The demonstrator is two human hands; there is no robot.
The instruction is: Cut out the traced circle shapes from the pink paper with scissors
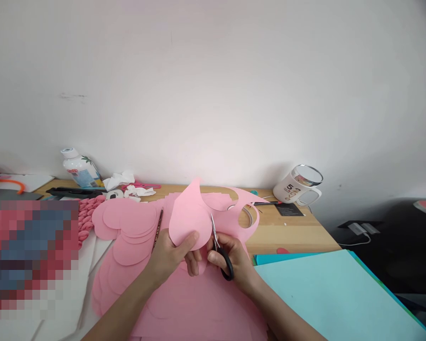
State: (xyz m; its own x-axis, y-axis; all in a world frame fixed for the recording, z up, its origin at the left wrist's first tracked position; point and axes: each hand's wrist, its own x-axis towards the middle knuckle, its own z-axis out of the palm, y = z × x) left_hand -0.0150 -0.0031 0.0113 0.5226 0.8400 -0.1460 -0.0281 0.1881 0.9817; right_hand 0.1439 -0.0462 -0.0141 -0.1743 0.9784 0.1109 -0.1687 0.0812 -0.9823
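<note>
My left hand pinches a piece of pink paper, thumb on top and fingers beneath. The paper has a rounded lower edge and a point at the top, and a curved strip with round cut-outs trails off to the right. My right hand is closed on black-handled scissors, their metal blades up against the paper's right edge. Below both hands lies a stack of pink paper sheets. Rounded pink paper cut-outs overlap in a pile to the left, beside a dark patterned pencil.
At the back right stands a white mug near a roll of tape. Light blue paper sheets lie at right. Back left are a white bottle, crumpled tissues and a black cutter-like tool. A wall rises behind.
</note>
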